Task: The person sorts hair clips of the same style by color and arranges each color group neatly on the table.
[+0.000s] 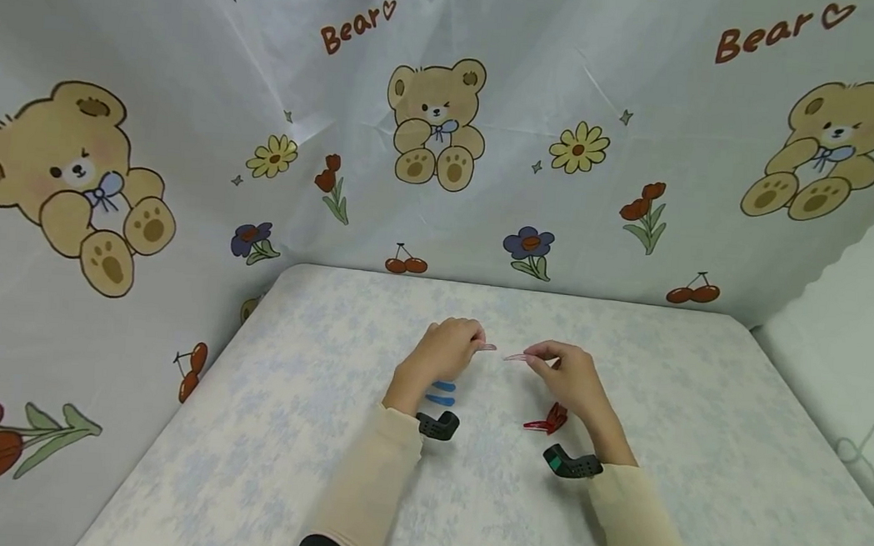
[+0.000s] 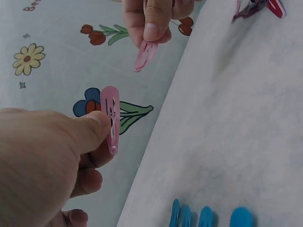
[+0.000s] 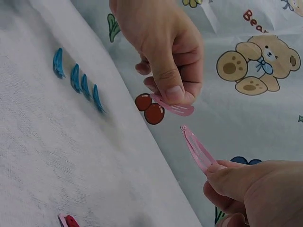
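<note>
My left hand [image 1: 447,349] pinches a pink snap hair clip [image 2: 110,118] between thumb and fingers. Opposite it, my right hand [image 1: 566,377] pinches another pink snap hair clip [image 3: 199,150] by one end, its narrow tip pointing toward the left hand. A small gap separates the two clips in all views, and both are held up above the table. Several blue snap hair clips [image 3: 75,78] lie in a row near the left wrist, partly hidden by the left arm in the head view. Red hair clips [image 1: 548,420] lie in a small group beside the right wrist.
Beneath both arms is a pale blue-and-white patterned table [image 1: 246,445]. A cloth printed with bears and flowers [image 1: 432,223] hangs behind its far edge and along the left. At the right stands a white wall [image 1: 853,349] with a thin cord [image 1: 857,453].
</note>
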The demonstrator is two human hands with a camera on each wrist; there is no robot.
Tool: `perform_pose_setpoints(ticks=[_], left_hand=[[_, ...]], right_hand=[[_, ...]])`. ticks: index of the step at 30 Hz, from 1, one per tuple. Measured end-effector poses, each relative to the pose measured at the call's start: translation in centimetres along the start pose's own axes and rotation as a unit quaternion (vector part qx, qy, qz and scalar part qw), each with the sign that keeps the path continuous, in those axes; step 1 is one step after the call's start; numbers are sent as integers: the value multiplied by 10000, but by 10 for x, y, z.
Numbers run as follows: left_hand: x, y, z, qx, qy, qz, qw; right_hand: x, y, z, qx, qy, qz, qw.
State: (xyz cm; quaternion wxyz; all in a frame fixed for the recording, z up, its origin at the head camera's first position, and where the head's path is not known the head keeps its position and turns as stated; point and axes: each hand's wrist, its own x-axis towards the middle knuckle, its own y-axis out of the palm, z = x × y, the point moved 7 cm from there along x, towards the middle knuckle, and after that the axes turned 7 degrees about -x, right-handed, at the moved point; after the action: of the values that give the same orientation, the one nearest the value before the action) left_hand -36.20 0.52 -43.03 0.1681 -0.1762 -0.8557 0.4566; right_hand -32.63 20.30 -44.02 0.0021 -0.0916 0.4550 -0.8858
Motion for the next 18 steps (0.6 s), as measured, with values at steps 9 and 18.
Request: perform_pose_setpoints(ticks=[9,18], left_hand=[[4,-4,20,-1137,-157,618,9915],[5,6,37,-1072,-331,683,9913]], right_hand=[[1,26,15,196,9,25,9998],[-3,46,20,358,312,150,9988]])
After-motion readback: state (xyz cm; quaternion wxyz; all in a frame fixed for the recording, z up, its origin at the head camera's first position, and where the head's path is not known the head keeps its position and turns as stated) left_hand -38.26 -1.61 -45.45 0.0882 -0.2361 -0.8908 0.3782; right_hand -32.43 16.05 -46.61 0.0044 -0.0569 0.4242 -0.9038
